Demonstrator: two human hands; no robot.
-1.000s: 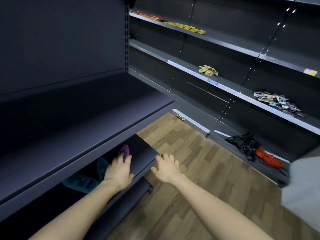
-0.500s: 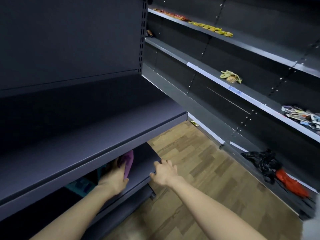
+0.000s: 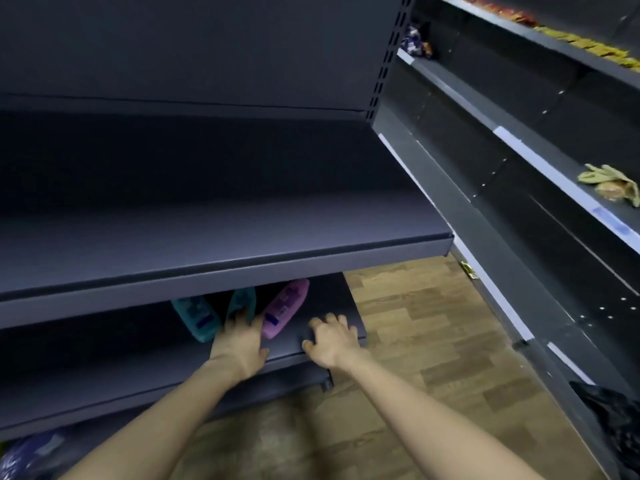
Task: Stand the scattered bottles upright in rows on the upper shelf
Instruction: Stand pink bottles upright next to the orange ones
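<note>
While both forearms are reaching in from the bottom edge, the nearest things are sitting in the corners: a crumpled blue-purple packet [image 3: 24, 455] is lying at 7 o'clock, cut off by the edge and too blurred to name, and a black bag [image 3: 609, 420] is slumping at 4 o'clock against the foot of the side shelving [image 3: 485, 216]. Between them the wooden floor [image 3: 415, 341] is running off toward 1 o'clock. Farther in, the right hand [image 3: 334, 341] is resting on the front corner of the lower shelf [image 3: 104, 358], its fingers spread and bent, the tips pressing on bare metal and holding nothing. At its 9 o'clock the left hand [image 3: 239, 341] is lying over the near end of the middle teal bottle [image 3: 240, 301], its thumb side touching the pink bottle [image 3: 285, 306]; motion blur is smearing the fingers, so I cannot tell whether they are curling round anything. All three bottles are lying flat on the lower shelf, side by side, with the left teal bottle [image 3: 195, 318] at the left hand's 10 o'clock. The upper shelf [image 3: 242, 223] is overhanging them, its front lip hiding their far ends. Beyond, the side shelving is carrying a yellow-green bundle [image 3: 609, 183] at 3 o'clock and yellow packets [image 3: 588, 43] at 1 o'clock, none of them legible.
</note>
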